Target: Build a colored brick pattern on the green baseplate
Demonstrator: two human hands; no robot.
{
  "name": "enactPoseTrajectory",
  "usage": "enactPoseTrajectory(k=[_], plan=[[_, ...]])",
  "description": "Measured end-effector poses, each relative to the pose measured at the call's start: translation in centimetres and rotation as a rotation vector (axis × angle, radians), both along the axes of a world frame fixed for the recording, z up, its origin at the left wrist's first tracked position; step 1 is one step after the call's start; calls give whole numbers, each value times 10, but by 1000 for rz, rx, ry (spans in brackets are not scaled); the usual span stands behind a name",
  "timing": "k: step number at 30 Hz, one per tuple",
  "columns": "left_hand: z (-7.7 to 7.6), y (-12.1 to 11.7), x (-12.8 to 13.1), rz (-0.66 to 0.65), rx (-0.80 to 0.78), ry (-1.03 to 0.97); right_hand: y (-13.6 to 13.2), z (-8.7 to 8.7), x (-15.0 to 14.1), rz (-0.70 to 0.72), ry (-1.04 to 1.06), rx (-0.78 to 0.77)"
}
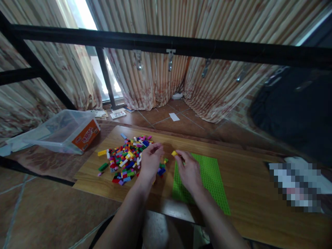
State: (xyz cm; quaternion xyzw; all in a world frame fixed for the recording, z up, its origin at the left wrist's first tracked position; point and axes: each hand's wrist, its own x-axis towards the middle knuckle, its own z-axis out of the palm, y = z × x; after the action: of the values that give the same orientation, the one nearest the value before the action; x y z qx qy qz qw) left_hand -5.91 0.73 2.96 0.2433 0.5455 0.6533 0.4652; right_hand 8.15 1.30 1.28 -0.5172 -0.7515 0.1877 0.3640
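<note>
A small yellow toy brick (pixel 174 153) is pinched between the thumb and fingers of my right hand (pixel 188 169), above the left edge of a green studded baseplate (pixel 211 180). My left hand (pixel 152 157) hovers at the right side of a pile of mixed-colour toy bricks (pixel 127 157). Its fingers are slightly blurred and reach forward and apart, with nothing visible in them. Part of the pile is hidden behind that hand and forearm. A few bricks, blue and green among them, show between the two hands.
The wooden table (pixel 249 183) carries everything. Left of it sits a clear plastic bin (pixel 64 131) with an orange label. A blurred-out item (pixel 295 186) lies at the table's right end. A black metal bar (pixel 166 45) with hanging clips crosses ahead, before striped curtains (pixel 145 79).
</note>
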Motion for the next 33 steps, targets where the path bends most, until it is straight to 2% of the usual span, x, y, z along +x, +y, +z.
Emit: enactPoseTrajectory(k=[5,8,11,15,21,33], plan=[[-10,-3,19,-216,23,204,5,1,63,-121,-25,-11],[-18,-6,34,-366,61,329,6,-5,94,-140,-76,-31],[-25,-9,45,-450,67,480,5,-13,112,-120,-136,-55],[-31,-10,56,-499,61,647,2,-18,120,-53,-239,-82],[-36,-8,62,-523,28,771,4,-17,115,24,-295,-82],[-29,-9,64,-573,-45,955,7,-26,116,14,-248,-66]])
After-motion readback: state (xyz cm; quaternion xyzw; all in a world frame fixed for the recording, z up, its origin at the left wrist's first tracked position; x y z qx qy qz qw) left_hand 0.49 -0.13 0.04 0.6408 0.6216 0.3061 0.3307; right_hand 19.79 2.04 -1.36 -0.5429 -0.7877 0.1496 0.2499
